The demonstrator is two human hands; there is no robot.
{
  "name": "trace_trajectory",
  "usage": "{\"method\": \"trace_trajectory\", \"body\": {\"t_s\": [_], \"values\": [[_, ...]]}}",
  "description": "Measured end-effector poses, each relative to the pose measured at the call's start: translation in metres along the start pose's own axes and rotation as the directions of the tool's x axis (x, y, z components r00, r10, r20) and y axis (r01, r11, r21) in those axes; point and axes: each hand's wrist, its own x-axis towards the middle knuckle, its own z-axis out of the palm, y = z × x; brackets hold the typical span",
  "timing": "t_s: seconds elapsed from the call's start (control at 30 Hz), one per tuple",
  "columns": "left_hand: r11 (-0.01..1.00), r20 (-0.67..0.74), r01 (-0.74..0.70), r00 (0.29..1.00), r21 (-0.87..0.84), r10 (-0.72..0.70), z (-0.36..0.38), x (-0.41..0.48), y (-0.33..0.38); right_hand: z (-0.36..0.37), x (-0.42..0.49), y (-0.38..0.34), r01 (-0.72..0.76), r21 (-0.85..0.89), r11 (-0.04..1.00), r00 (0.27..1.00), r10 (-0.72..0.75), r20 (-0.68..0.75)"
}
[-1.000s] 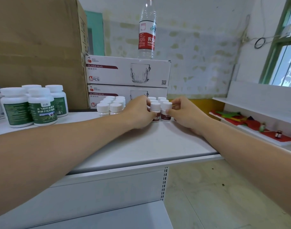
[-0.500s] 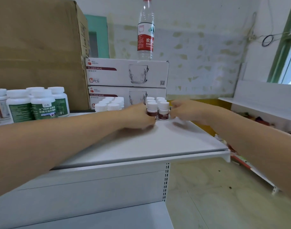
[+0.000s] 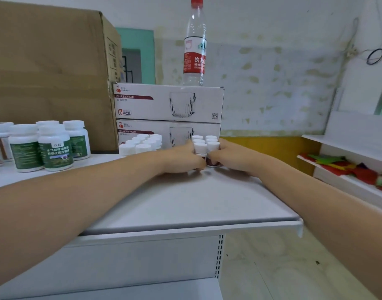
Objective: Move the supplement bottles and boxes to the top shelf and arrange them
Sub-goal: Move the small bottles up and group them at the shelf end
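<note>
Several small white-capped bottles with dark red labels stand in two short rows on the white top shelf. My left hand grips the front left one, and my right hand grips the front right one. A second cluster of small white-capped bottles stands just left of them. Bigger white bottles with green labels stand at the shelf's far left.
Two stacked glass mug boxes sit behind the small bottles, with a water bottle on top. A large cardboard box fills the back left. Another white shelf with coloured items is at the right. A lower shelf lies below.
Both hands have stayed on the front pair of small bottles, closing in around them. The camera has shifted slightly; the bottles have hardly moved.
</note>
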Motion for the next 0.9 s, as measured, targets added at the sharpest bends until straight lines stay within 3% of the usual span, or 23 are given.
{"method": "trace_trajectory", "body": {"t_s": [0.17, 0.37, 0.6, 0.9], "values": [[0.994, 0.061, -0.043, 0.997, -0.100, 0.050, -0.004, 0.003, -0.005, 0.000, 0.002, 0.012, 0.040, 0.083, 0.996, 0.999, -0.042, 0.012], [0.997, 0.089, -0.038, 0.995, -0.061, 0.043, -0.004, 0.002, -0.009, 0.002, 0.001, 0.017, -0.059, 0.152, 0.987, 0.998, 0.057, 0.017], [0.989, 0.132, -0.132, 0.981, -0.071, 0.140, -0.007, 0.002, -0.017, 0.000, 0.002, 0.016, -0.119, 0.092, 0.989, 0.993, 0.121, -0.014], [0.992, 0.121, -0.122, 0.985, -0.030, 0.125, -0.008, 0.006, -0.024, -0.002, -0.002, 0.015, -0.133, 0.086, 0.987, 0.991, 0.133, -0.001]]}}
